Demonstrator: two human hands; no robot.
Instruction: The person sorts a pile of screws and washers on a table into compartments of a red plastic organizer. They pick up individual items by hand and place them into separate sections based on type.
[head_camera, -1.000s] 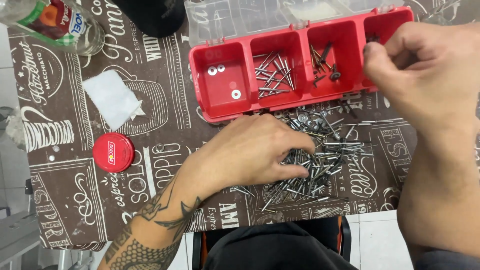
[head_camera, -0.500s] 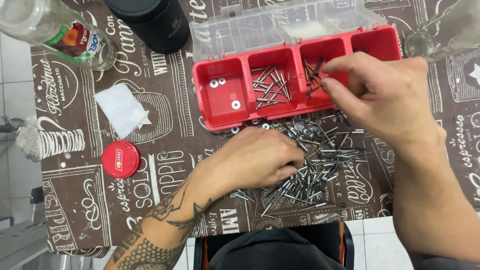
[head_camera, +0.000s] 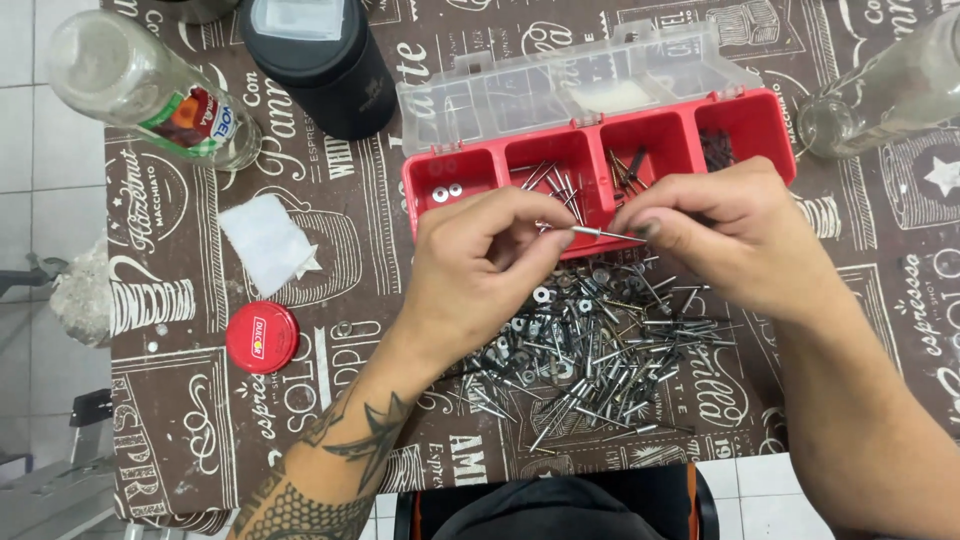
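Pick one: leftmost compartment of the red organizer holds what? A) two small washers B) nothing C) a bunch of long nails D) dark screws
A. The leftmost compartment of the red organizer shows only two small washers; the long nails lie in the next compartment, and the dark screws are in the far right one.

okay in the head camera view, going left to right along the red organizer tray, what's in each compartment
Red tray, left to right: two small washers → long silver nails → dark mixed screws → small dark screws. In front of the tray, the left hand and right hand hold one rivet between them.
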